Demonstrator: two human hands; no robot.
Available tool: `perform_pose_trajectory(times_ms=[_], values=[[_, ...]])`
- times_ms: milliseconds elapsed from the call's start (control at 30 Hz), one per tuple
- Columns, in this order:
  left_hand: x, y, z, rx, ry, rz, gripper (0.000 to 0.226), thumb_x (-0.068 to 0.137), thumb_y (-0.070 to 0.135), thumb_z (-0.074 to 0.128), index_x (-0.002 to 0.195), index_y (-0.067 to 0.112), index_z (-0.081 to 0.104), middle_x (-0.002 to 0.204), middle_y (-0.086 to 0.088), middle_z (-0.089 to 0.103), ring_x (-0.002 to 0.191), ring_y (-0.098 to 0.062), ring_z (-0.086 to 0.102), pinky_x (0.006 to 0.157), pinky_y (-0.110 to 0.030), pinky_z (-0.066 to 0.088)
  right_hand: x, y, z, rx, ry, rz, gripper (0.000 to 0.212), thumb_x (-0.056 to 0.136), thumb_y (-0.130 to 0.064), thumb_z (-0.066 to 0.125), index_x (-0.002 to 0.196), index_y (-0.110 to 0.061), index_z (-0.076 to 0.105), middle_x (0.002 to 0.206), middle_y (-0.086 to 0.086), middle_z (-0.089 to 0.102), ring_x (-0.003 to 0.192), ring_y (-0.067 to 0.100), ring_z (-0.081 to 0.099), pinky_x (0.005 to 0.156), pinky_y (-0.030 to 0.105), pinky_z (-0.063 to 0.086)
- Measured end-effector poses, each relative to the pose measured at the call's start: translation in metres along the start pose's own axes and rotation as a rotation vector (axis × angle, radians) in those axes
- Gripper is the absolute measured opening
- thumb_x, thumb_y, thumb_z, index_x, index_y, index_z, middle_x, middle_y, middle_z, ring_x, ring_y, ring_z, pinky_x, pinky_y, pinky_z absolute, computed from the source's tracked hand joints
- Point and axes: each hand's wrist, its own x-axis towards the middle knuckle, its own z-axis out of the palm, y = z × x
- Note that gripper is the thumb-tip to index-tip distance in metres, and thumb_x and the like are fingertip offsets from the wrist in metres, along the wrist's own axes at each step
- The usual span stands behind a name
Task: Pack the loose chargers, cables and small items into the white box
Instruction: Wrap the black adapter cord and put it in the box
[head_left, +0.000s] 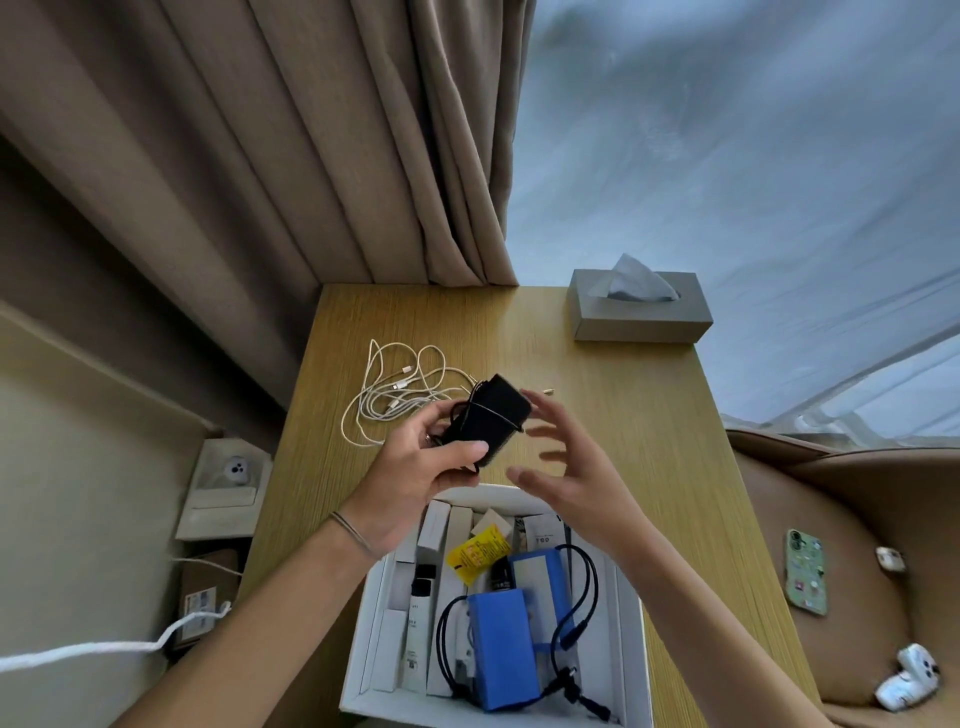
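while the wooden table (623, 415) still carries a loose tangle of white cables (400, 395), the white box (631, 623) near its front edge already looks crowded with blue packs (501, 644) and black leads (571, 597). the left hand (415, 467) grips a black charger (491, 415) wound in its own cord, above the box's far rim. the right hand (566, 467) hovers spread wide just beside it, empty. risk: the winding may slip loose and snag the leads below.
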Motion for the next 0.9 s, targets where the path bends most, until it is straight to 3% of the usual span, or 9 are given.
perform_pose_trajectory(times_ms=[167, 267, 333, 433, 500, 567, 700, 800, 900], values=[[-0.014, 0.018, 0.001, -0.112, -0.101, -0.072, 0.047, 0.081, 0.015, 0.07, 0.127, 0.008, 0.062, 0.103, -0.014, 0.069, 0.087, -0.023, 0.066, 0.063, -0.026, 0.058, 0.006, -0.005, 0.012, 0.003, -0.109, -0.013, 0.054, 0.09, -0.012, 0.073, 0.138, -0.024, 0.055, 0.132, -0.01, 0.063, 0.127, -0.001, 0.052, 0.111, 0.028, 0.038], [-0.023, 0.029, 0.001, -0.173, -0.137, -0.104, 0.045, 0.08, 0.017, 0.07, 0.123, 0.005, 0.065, 0.098, -0.014, 0.07, 0.079, -0.021, 0.066, 0.058, -0.024, 0.056, 0.008, -0.003, 0.018, -0.142, 0.114, -0.057, 0.063, 0.085, -0.011, 0.076, 0.137, -0.033, 0.049, 0.134, -0.011, 0.056, 0.123, -0.011, 0.047, 0.099, 0.012, 0.039], [-0.028, 0.035, -0.001, -0.196, -0.147, -0.113, 0.044, 0.075, 0.02, 0.073, 0.117, 0.005, 0.07, 0.095, -0.014, 0.07, 0.077, -0.02, 0.065, 0.057, -0.024, 0.056, 0.01, -0.004, 0.019, -0.229, 0.117, -0.093, 0.073, 0.081, -0.007, 0.076, 0.142, -0.035, 0.045, 0.136, -0.016, 0.052, 0.119, -0.018, 0.044, 0.09, 0.004, 0.039], [-0.034, 0.043, -0.004, -0.217, -0.164, -0.118, 0.042, 0.075, 0.023, 0.075, 0.112, 0.005, 0.072, 0.095, -0.014, 0.068, 0.078, -0.021, 0.063, 0.058, -0.025, 0.055, 0.016, -0.005, 0.025, -0.234, -0.143, -0.045, 0.037, 0.09, -0.013, 0.071, 0.125, -0.024, 0.065, 0.121, -0.011, 0.067, 0.112, -0.001, 0.059, 0.097, 0.02, 0.045], [-0.036, 0.048, -0.008, -0.212, -0.145, -0.105, 0.045, 0.075, 0.023, 0.074, 0.117, 0.006, 0.07, 0.096, -0.013, 0.068, 0.078, -0.021, 0.063, 0.057, -0.024, 0.054, 0.016, -0.007, 0.026, -0.162, -0.207, 0.003, 0.009, 0.097, -0.018, 0.064, 0.098, -0.014, 0.073, 0.088, -0.006, 0.071, 0.083, 0.012, 0.064, 0.082, 0.033, 0.049], [-0.036, 0.051, -0.013, -0.125, -0.06, -0.056, 0.048, 0.078, 0.021, 0.074, 0.123, 0.007, 0.065, 0.098, -0.013, 0.07, 0.077, -0.02, 0.065, 0.056, -0.023, 0.054, 0.01, -0.012, 0.023, -0.029, -0.254, 0.033, 0.013, 0.097, -0.017, 0.064, 0.087, -0.013, 0.072, 0.069, -0.008, 0.061, 0.065, 0.011, 0.053, 0.067, 0.028, 0.044], [-0.034, 0.046, -0.028, 0.195, 0.196, 0.058, 0.033, 0.085, 0.013, 0.074, 0.116, 0.019, 0.066, 0.101, -0.012, 0.072, 0.076, -0.019, 0.07, 0.054, -0.024, 0.052, -0.004, -0.034, 0.006, 0.137, -0.304, -0.013, 0.023, 0.094, -0.033, 0.065, 0.078, -0.017, 0.07, 0.067, 0.005, 0.052, 0.064, 0.023, 0.045, 0.062, 0.029, 0.038], [-0.032, 0.036, -0.037, 0.457, 0.322, 0.172, 0.029, 0.085, 0.013, 0.074, 0.109, 0.028, 0.067, 0.098, -0.002, 0.073, 0.082, -0.016, 0.07, 0.058, -0.024, 0.053, -0.01, -0.055, -0.004, 0.133, -0.27, -0.046, 0.033, 0.097, -0.039, 0.062, 0.072, -0.02, 0.07, 0.065, 0.013, 0.047, 0.059, 0.033, 0.037, 0.057, 0.037, 0.033], [-0.032, 0.028, -0.041, 0.711, 0.372, 0.279, 0.035, 0.082, 0.018, 0.077, 0.113, 0.031, 0.066, 0.096, 0.013, 0.07, 0.088, 0.0, 0.066, 0.065, -0.01, 0.05, -0.016, -0.074, -0.012, -0.024, -0.297, -0.094, 0.028, 0.098, -0.034, 0.059, 0.076, -0.021, 0.07, 0.062, 0.009, 0.047, 0.056, 0.032, 0.038, 0.055, 0.033, 0.034]])
